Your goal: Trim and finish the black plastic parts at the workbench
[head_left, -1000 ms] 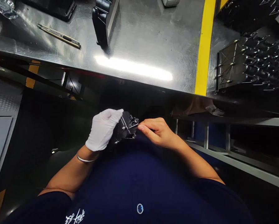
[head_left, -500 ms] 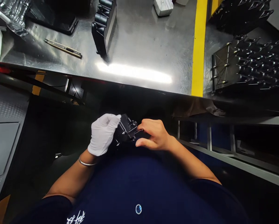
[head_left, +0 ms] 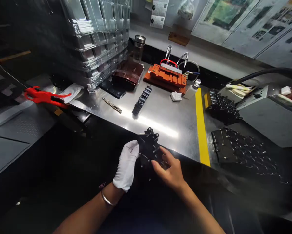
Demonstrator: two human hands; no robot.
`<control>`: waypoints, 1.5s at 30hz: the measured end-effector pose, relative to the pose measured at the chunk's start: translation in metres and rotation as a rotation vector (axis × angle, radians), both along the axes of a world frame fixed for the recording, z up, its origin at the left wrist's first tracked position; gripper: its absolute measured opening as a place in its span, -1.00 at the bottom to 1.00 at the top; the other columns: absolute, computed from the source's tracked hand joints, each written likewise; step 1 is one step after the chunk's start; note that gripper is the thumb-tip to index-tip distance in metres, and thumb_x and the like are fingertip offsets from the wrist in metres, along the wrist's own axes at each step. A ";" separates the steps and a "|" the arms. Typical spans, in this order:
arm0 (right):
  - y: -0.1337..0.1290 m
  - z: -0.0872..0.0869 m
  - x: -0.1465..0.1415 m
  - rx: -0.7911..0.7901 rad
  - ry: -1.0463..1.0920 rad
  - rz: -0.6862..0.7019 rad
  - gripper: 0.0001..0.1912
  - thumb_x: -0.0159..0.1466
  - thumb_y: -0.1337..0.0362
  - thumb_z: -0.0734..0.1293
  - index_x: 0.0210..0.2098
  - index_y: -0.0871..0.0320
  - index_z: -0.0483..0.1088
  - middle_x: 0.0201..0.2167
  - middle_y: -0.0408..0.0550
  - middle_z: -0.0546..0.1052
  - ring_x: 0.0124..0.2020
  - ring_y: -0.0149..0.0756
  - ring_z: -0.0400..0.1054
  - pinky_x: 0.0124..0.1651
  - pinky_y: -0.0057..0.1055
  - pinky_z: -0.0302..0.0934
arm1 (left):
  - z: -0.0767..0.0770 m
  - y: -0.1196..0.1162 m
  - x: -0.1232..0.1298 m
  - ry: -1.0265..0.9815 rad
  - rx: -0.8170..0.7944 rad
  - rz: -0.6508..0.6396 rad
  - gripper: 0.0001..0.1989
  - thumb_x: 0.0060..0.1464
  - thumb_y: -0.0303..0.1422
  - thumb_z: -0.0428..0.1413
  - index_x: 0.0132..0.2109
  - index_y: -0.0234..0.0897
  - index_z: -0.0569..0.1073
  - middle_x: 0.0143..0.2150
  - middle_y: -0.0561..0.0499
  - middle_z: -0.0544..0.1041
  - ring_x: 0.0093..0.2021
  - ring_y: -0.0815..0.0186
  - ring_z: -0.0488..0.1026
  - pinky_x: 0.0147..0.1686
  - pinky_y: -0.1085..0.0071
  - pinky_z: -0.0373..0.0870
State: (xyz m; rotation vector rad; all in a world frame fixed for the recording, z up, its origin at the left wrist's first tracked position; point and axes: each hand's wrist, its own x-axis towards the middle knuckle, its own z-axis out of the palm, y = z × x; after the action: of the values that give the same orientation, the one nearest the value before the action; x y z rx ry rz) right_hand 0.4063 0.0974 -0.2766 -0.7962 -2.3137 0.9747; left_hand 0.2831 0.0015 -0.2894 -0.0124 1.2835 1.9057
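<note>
My left hand (head_left: pixel 126 165), in a white glove, grips the left edge of a black molded plastic part (head_left: pixel 148 148) with small round lugs and pins. The part is held up at the near edge of the metal bench. Bare, my right hand (head_left: pixel 172 171) has its thumb and fingers closed about the part's lower right side; some fingertips are hidden behind it. Beyond them on the bench lies a black molded strip (head_left: pixel 142 100) with a row of rounded hollows.
A utility knife (head_left: pixel 112 105), a dark phone (head_left: pixel 115 90) and an orange fixture (head_left: pixel 165 78) are on the bench. Clear plastic trays (head_left: pixel 97 42) stand stacked at left, near a red air gun (head_left: pixel 45 97). Several black parts (head_left: pixel 243 151) sit right of the yellow tape (head_left: pixel 201 130).
The view has tilted up, bringing in the trays and orange fixture. My hands have raised the black part towards the bench edge, and my right hand has closed in on it.
</note>
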 end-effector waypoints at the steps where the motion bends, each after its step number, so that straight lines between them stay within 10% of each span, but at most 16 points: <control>1: 0.022 0.008 -0.011 0.005 -0.032 -0.094 -0.54 0.16 0.08 0.34 -0.01 0.18 0.39 -0.64 -0.21 0.44 -0.69 -0.39 0.28 -0.62 -0.47 0.18 | -0.001 -0.001 -0.003 0.005 -0.006 -0.021 -0.61 0.02 -0.17 0.21 -0.03 -0.23 0.41 -0.08 -0.06 0.51 -0.12 0.32 0.47 -0.09 0.38 0.37; 8: 0.158 0.035 -0.105 -0.063 -0.150 -0.324 -0.54 0.05 -0.01 0.38 -0.24 0.25 0.46 -0.49 -0.05 0.48 -0.46 -0.32 0.33 -0.41 -0.42 0.18 | -0.020 -0.025 -0.023 -0.003 -0.136 -0.145 -0.63 -0.01 -0.19 0.23 -0.10 -0.32 0.48 -0.18 -0.10 0.54 -0.19 0.27 0.47 -0.12 0.32 0.39; 13: 0.166 0.017 -0.122 -0.068 0.426 -0.432 -0.47 0.17 -0.16 0.19 -0.21 0.21 0.33 -0.45 -0.13 0.39 -0.51 -0.44 0.26 -0.43 -0.46 0.20 | -0.032 -0.033 -0.033 0.006 -0.154 -0.097 -0.66 0.00 -0.17 0.22 -0.14 -0.32 0.50 -0.23 -0.07 0.54 -0.24 0.28 0.47 -0.16 0.36 0.39; 16: 0.149 -0.004 -0.114 -0.182 0.376 -0.367 -0.42 0.11 -0.23 0.21 -0.26 0.20 0.30 -0.54 -0.20 0.34 -0.58 -0.46 0.23 -0.50 -0.46 0.19 | -0.037 -0.034 -0.037 -0.002 -0.149 -0.113 -0.68 -0.02 -0.18 0.23 -0.17 -0.31 0.51 -0.26 -0.04 0.54 -0.26 0.30 0.46 -0.18 0.38 0.39; 21: 0.135 -0.013 -0.063 -0.336 0.243 -0.383 -0.34 0.13 -0.28 0.16 -0.18 0.21 0.32 -0.71 -0.33 0.17 -0.74 -0.49 0.00 -0.69 -0.50 -0.06 | -0.045 -0.035 -0.039 0.001 -0.166 -0.211 -0.66 -0.03 -0.16 0.23 -0.16 -0.30 0.51 -0.25 -0.03 0.55 -0.25 0.30 0.46 -0.16 0.39 0.39; 25: 0.146 0.013 0.027 -0.015 0.055 -0.670 -0.44 0.21 -0.15 0.14 -0.22 0.25 0.40 -0.54 -0.07 0.41 -0.57 -0.35 0.28 -0.51 -0.40 0.19 | -0.048 -0.033 -0.036 -0.015 -0.211 -0.282 -0.57 -0.06 -0.14 0.25 -0.09 -0.32 0.47 -0.20 -0.05 0.56 -0.20 0.28 0.47 -0.11 0.36 0.38; 30: 0.151 0.047 0.130 0.281 -0.673 -1.133 -0.56 0.26 0.10 0.20 0.00 0.25 0.36 -0.07 0.26 0.45 -0.13 -0.01 0.41 -0.13 -0.17 0.24 | -0.048 -0.022 -0.019 0.028 -0.269 -0.426 -0.49 -0.10 -0.09 0.25 -0.07 -0.36 0.46 -0.22 -0.08 0.55 -0.20 0.24 0.47 -0.10 0.31 0.38; 33: 0.151 0.051 0.155 0.123 -0.921 -1.067 -0.50 0.25 0.05 0.23 0.06 0.25 0.33 -0.14 0.26 0.50 -0.11 0.08 0.42 -0.10 -0.13 0.22 | -0.043 -0.013 -0.003 0.091 -0.231 -0.525 -0.51 -0.10 -0.08 0.25 -0.11 -0.35 0.46 -0.26 -0.06 0.55 -0.25 0.27 0.46 -0.14 0.32 0.39; 37: 0.142 0.038 0.151 0.026 -0.629 -0.941 -0.52 0.18 0.02 0.30 -0.03 0.22 0.39 -0.19 0.15 0.54 -0.14 -0.03 0.43 -0.11 -0.24 0.24 | -0.024 0.006 0.015 0.149 -0.188 -0.654 -0.54 -0.12 -0.12 0.25 -0.15 -0.37 0.47 -0.32 -0.06 0.54 -0.38 0.34 0.42 -0.30 0.37 0.36; 45: 0.037 0.011 0.063 -0.276 -0.223 -0.124 -0.56 0.25 -0.01 0.26 0.01 0.11 0.36 -0.21 -0.01 0.56 -0.21 -0.20 0.44 -0.16 -0.33 0.26 | -0.004 0.044 0.017 0.384 -0.164 -0.639 -0.41 0.02 -0.11 0.15 0.14 -0.34 0.35 -0.21 -0.09 0.57 -0.32 0.30 0.47 -0.33 0.39 0.39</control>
State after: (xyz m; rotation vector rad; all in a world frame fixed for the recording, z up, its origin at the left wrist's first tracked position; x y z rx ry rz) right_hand 0.4694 0.1340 -0.2655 -1.2006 -2.3068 1.2192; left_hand 0.3000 0.0460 -0.2938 0.6310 1.4668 1.2820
